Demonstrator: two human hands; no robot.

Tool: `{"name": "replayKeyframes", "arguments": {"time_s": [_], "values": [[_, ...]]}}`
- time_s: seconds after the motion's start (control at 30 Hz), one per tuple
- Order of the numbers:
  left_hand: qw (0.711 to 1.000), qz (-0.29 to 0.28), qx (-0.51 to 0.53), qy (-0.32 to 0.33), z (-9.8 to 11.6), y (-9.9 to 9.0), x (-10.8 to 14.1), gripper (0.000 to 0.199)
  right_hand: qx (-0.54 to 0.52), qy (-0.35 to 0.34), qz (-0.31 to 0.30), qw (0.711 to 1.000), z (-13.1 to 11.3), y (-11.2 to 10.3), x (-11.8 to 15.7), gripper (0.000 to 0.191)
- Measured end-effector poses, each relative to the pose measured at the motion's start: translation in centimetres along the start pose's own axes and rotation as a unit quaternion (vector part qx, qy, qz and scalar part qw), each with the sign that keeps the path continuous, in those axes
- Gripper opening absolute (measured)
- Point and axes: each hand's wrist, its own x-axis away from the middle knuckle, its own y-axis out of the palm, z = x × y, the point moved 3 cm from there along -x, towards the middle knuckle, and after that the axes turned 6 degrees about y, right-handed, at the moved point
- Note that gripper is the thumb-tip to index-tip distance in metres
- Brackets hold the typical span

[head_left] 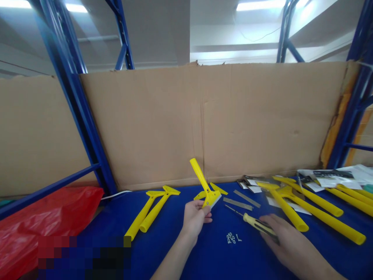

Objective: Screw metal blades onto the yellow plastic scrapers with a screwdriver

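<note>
My left hand pinches the head of a yellow scraper, its handle tilted up and to the left. A metal blade edge shows along the scraper's lower right side. In my slightly blurred right hand is a screwdriver with a pale yellow handle, its thin shaft pointing left toward the scraper. Between my hands lie small nuts and a little screw. Two flat metal blades rest just beyond the screwdriver's tip. Small yellow scraper parts sit behind the held scraper.
Two yellow scrapers lie left on the blue table surface. Several more yellow scraper handles and printed packets are at the right. A red plastic bag lies at far left. Cardboard and blue posts stand behind.
</note>
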Motion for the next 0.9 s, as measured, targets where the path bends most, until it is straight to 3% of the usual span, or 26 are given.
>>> {"name": "replayKeyframes", "arguments": {"time_s": [0.17,0.27,0.37,0.9], "values": [[1.000,0.005,-0.020,0.012,-0.2,0.2,0.1,0.008,-0.107,-0.038,0.070,0.991,-0.9,-1.2,0.0,0.025],[0.999,-0.007,-0.040,0.023,-0.2,0.3,0.2,0.010,-0.132,-0.068,0.055,0.987,-2.1,-1.4,0.2,0.023],[0.998,-0.011,-0.054,0.030,-0.2,0.3,0.2,0.012,-0.139,-0.077,0.036,0.987,-2.8,-1.1,0.4,0.021],[0.997,-0.014,-0.068,0.044,-0.3,0.4,0.1,0.010,-0.112,-0.123,0.077,0.983,-4.0,-1.5,0.5,0.024]]}}
